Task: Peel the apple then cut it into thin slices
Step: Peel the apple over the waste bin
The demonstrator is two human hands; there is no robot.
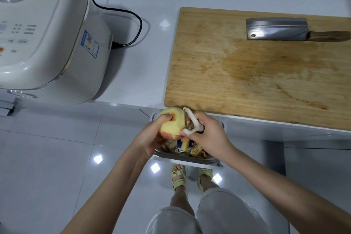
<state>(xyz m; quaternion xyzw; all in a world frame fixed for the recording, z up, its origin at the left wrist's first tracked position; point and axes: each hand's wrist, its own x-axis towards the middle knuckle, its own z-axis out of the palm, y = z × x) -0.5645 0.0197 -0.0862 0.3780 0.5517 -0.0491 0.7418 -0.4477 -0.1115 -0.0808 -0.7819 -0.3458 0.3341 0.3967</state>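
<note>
Over the bin, the left hand grips the apple, and the right hand grips the peeler. At one o'clock, a knife lies on the board.

Beneath me, glossy pale floor tiles reflect ceiling lights; my white bench carries a cream rice cooker, its black cord plugged in.

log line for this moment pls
step: peeling | left hand: holds mostly peeled yellow-red apple | right hand: grips white plastic peeler, blade on apple | steel cleaver: idle on wooden cutting board | slicing: not started
</note>
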